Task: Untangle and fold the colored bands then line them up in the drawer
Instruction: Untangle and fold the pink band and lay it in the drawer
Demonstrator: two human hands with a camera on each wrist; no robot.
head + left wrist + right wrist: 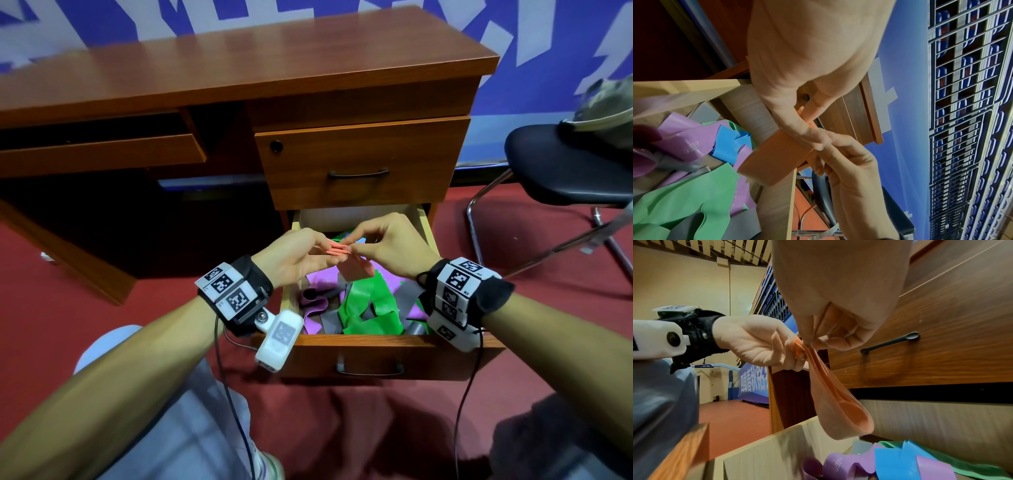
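- Your left hand (294, 255) lies palm up, its thumb and fingers closed on one end of the orange band (337, 249), pinching the stacked layers together.
- Your right hand (387, 245) meets it from the other side; its thumb and forefinger are curled and pinch the same end of the band, fingertips touching those of the left hand.
- The orange band is folded into several layers at the pinch, and the rest hangs down as a loose loop (840, 410) above the open drawer (376, 346), clear of what lies inside.
- Below your hands, in the drawer, a green band (370, 308), purple bands (322, 277), a blue band (892, 462) and grey bands (404, 291) lie in a tangled heap.
- The drawer above (359, 161) is closed, its dark handle (358, 174) just behind your hands.
- A black chair (561, 164) stands to the right of the desk (205, 68), on the red floor (51, 308).
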